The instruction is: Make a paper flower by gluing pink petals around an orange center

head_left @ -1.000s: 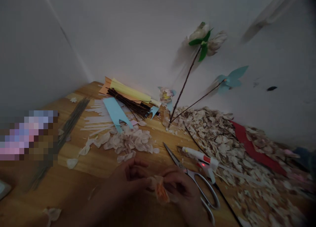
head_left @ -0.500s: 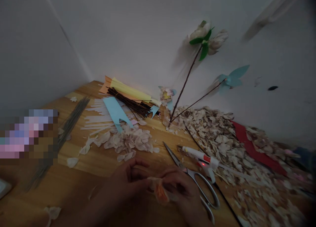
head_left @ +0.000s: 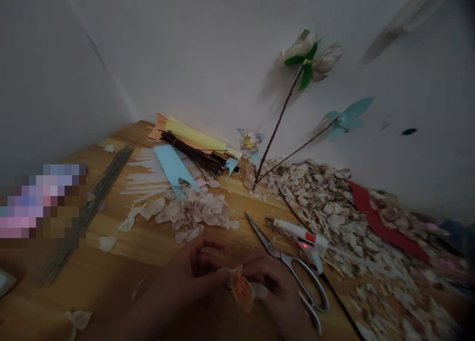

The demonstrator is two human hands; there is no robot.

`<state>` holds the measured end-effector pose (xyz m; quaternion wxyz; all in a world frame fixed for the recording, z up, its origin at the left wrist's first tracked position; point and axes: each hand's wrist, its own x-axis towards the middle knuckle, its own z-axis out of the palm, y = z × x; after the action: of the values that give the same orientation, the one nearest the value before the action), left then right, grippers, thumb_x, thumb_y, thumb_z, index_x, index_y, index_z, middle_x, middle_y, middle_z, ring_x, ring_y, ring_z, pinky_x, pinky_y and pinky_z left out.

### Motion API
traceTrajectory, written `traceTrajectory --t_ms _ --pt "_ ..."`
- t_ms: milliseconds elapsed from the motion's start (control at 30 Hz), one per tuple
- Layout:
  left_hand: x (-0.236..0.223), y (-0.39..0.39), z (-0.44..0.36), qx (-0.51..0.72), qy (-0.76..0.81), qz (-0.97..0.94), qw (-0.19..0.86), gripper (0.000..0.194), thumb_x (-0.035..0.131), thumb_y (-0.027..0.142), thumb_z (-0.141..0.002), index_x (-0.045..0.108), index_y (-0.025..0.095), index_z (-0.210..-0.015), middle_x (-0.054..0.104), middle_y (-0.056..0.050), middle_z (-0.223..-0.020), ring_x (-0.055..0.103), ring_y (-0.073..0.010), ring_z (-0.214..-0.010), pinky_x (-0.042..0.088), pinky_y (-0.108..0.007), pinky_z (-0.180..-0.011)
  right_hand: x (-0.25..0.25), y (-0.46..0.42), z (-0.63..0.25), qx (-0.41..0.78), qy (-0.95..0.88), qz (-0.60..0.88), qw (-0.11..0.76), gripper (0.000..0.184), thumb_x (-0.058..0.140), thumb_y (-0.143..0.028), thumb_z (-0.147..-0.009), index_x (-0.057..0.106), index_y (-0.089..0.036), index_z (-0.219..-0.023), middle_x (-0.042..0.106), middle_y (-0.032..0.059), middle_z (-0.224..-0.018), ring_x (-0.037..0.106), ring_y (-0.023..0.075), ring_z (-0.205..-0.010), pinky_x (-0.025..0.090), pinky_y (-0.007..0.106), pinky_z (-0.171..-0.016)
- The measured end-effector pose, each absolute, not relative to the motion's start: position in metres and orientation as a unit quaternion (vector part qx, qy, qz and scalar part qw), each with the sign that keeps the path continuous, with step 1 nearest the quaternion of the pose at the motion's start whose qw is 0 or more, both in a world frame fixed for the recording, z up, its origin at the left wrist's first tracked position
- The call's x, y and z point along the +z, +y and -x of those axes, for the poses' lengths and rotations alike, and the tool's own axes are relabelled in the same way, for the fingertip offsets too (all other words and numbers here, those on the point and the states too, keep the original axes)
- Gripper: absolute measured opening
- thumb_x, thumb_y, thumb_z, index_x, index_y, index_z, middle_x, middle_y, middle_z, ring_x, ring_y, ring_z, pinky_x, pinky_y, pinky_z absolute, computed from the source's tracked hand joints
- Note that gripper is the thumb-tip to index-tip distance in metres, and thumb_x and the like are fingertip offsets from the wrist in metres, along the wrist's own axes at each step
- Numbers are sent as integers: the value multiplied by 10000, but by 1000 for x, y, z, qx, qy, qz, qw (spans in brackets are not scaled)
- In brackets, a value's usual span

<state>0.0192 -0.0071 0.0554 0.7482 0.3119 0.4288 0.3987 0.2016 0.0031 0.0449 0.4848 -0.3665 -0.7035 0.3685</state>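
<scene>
Between my two hands, low in the head view, is a small handmade flower (head_left: 242, 290) with an orange middle and pale, thin petals. My left hand (head_left: 198, 267) pinches its left edge between thumb and fingertip, the other fingers curled. From the right, my right hand (head_left: 276, 281) closes on its other side, with a pale petal showing under the fingers. Silver scissors (head_left: 282, 257) lie just beyond and beside my right hand, blades pointing away. Behind them rests a white glue gun (head_left: 302, 234) with a red light on.
Loose pale petals (head_left: 200, 210) lie ahead; a larger heap (head_left: 326, 202) fills the right side around a red strip (head_left: 382, 222). Flower stems (head_left: 280, 118) lean at the wall. Brown sticks (head_left: 196, 153), blue paper (head_left: 172, 165) and grey wires (head_left: 107, 182) lie left.
The flower has turned slightly between my fingers, so more of its orange middle shows. My right hand's fingers have shifted a little; the left hand keeps its pinch.
</scene>
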Motion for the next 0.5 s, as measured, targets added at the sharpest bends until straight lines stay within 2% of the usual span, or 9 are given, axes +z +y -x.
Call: traceTrajectory --t_ms 267,500 --pt "54 -9 -21 399 442 -338 729 471 790 318 -592 513 201 -955 708 9 -688 630 -131 -602 408 -217 -552 48 4 -203 357 -726 356 469 237 609 -470 -787 709 -264 -724 693 17 -629 633 157 -569 492 239 -514" --pt "64 -6 -13 384 406 -339 757 416 730 254 -636 513 219 -989 713 8 -711 647 -165 -668 408 -250 -608 51 4 -202 334 -743 358 457 192 624 -382 -803 699 -250 -685 681 17 -591 628 153 -535 481 243 -489"
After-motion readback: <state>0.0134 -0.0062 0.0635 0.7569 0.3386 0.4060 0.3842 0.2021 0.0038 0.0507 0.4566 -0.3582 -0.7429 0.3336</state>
